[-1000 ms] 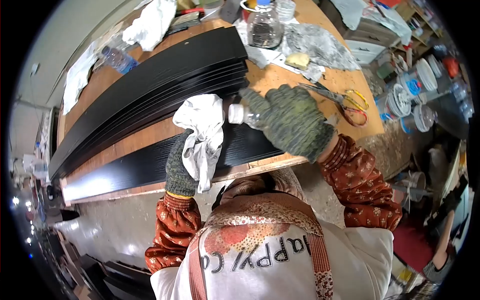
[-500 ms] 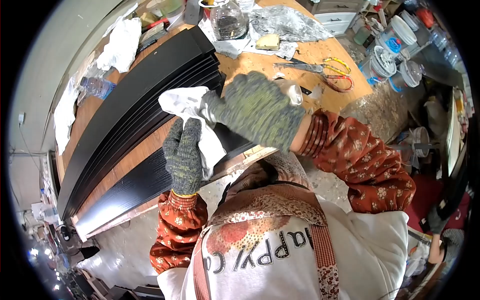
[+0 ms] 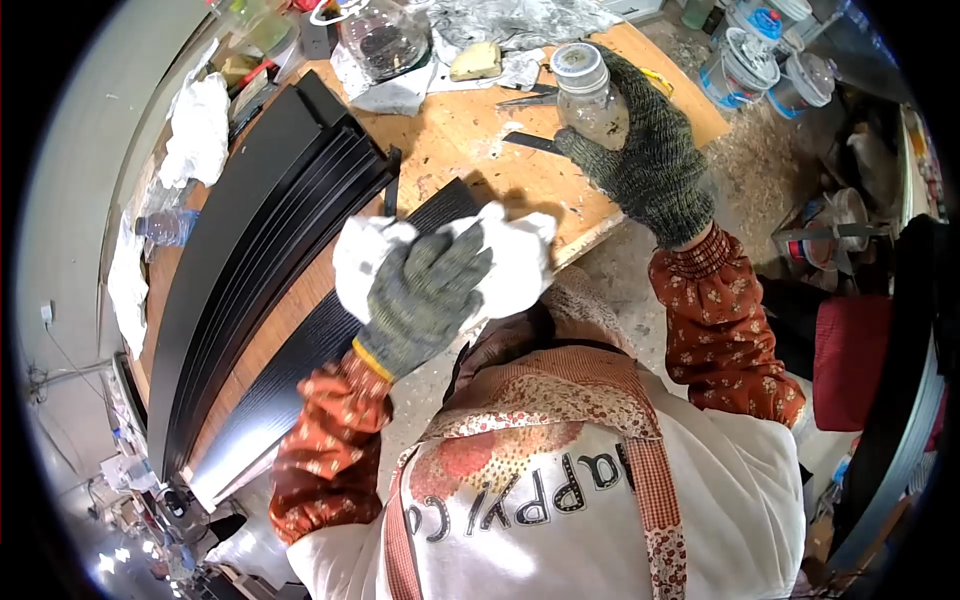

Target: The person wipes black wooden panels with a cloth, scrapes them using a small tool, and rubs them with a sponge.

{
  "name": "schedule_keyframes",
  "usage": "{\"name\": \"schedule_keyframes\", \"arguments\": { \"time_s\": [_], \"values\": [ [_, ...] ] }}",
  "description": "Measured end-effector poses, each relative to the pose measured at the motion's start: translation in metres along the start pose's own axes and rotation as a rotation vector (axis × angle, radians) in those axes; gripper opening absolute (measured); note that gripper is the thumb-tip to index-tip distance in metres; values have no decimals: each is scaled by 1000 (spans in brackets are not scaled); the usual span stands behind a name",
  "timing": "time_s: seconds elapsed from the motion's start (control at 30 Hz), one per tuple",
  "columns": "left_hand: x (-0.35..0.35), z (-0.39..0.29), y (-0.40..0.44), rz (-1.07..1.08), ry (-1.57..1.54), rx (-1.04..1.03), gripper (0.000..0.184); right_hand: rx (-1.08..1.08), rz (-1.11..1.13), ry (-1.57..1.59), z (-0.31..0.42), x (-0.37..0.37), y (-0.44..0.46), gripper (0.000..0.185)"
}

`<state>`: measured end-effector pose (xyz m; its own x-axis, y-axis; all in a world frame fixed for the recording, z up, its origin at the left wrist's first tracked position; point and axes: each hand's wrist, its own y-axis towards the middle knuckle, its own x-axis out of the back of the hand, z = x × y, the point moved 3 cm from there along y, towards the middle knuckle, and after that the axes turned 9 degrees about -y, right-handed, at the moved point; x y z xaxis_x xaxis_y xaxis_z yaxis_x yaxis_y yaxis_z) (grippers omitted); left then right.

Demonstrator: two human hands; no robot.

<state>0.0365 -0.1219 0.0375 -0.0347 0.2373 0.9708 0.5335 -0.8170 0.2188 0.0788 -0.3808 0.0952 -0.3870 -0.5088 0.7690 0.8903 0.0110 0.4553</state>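
Note:
In a grey-green knit glove, my left hand (image 3: 425, 295) is closed on a crumpled white cloth (image 3: 522, 258), over the wide end of a black curved board with a grain texture (image 3: 300, 350). Part of the board is hidden under cloth and hand. My right hand (image 3: 655, 150), gloved alike, has its fingers curved round a clear jar with a pale lid (image 3: 592, 105). The jar is upright at the right part of the wooden table (image 3: 480, 135). A dark flat strip (image 3: 532, 142) lies beside it, and scissors (image 3: 525, 99) are partly hidden behind it.
A stack of black curved boards (image 3: 250, 230) fills the table's left side. Behind are a glass pot (image 3: 385, 45), a yellowish sponge (image 3: 476, 62) and plastic sheeting (image 3: 520, 18). A plastic bottle (image 3: 168, 227) lies at the far left. Lidded buckets (image 3: 740, 68) stand on the floor at right.
My right hand has moved from the cloth toward the back right, and the jar is now upright there. My left hand has shifted right with the cloth, now palm down on the board.

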Motion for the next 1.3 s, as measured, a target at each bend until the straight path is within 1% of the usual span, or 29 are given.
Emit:
{"name": "schedule_keyframes", "arguments": {
  "time_s": [0.03,0.07,0.13,0.2,0.23,0.27,0.3,0.33,0.37,0.47,0.5,0.53,0.6,0.63,0.67,0.73,0.77,0.8,0.87,0.9,0.93,0.97,1.0,1.03,1.13,1.17,1.2,1.27,1.3],
  "values": [
    [-7,-1,19,22,-54,-14,53,-17,-7,7,-4,0,-3,66],
    [-9,-3,34,-16,-77,-44,53,-34,-14,13,-7,0,-5,66],
    [-9,-6,39,19,-12,-69,51,19,-68,40,-11,4,-8,65],
    [2,-4,12,35,-28,-41,48,33,-124,74,-14,5,-12,63],
    [-3,2,-10,23,11,-44,46,78,-168,77,-18,5,-13,60],
    [-8,8,-32,10,49,-48,44,52,-154,61,-20,4,-12,60],
    [-6,9,-28,17,38,-41,44,17,-137,45,-20,6,-14,59],
    [-4,6,-23,22,23,-24,45,-11,-110,31,-19,5,-16,59],
    [-2,2,-8,-20,-5,-1,41,4,-114,34,-21,1,-16,60],
    [-12,0,40,-22,-20,55,40,58,-110,77,-18,-6,-10,62],
    [-11,1,44,-13,-38,113,41,70,-102,70,-22,-9,-10,64],
    [-14,8,33,-32,-18,118,43,58,-87,99,-23,-9,-6,65],
    [-6,24,9,10,-69,270,46,6,-49,168,-23,-9,-3,66],
    [-1,28,0,-12,-66,256,49,30,-32,106,-19,-8,0,68],
    [-3,26,1,-21,-38,272,47,24,-28,153,-21,-13,-1,69],
    [-5,21,32,-130,-6,252,42,47,-34,244,-23,-30,10,70],
    [-4,19,51,-146,-19,276,37,151,-55,258,-20,-38,16,66],
    [-12,26,58,-87,-44,300,38,185,51,444,-86,-121,0,69],
    [-11,31,55,-84,-42,328,41,23,154,696,-80,-133,21,69],
    [-9,36,53,-69,-61,395,40,-68,208,827,-71,-140,29,70],
    [-7,40,47,-88,-23,459,39,34,173,631,-48,-123,41,70],
    [-11,50,35,-227,-168,508,38,134,134,435,-15,-88,55,71],
    [-8,56,31,-371,-313,554,38,233,92,237,5,-71,64,71],
    [-4,55,25,-435,-356,662,36,252,-45,267,-4,-90,63,73],
    [0,45,12,-446,-494,573,36,293,-9,334,9,-91,74,72],
    [-9,39,19,-286,-194,534,42,221,95,320,8,-99,77,70],
    [-9,28,28,-216,16,570,47,252,103,285,11,-104,82,70],
    [-9,30,34,-231,1,595,49,314,110,215,16,-119,94,69],
    [-8,32,37,-173,-67,690,46,345,84,320,13,-137,98,71]
  ]
}}
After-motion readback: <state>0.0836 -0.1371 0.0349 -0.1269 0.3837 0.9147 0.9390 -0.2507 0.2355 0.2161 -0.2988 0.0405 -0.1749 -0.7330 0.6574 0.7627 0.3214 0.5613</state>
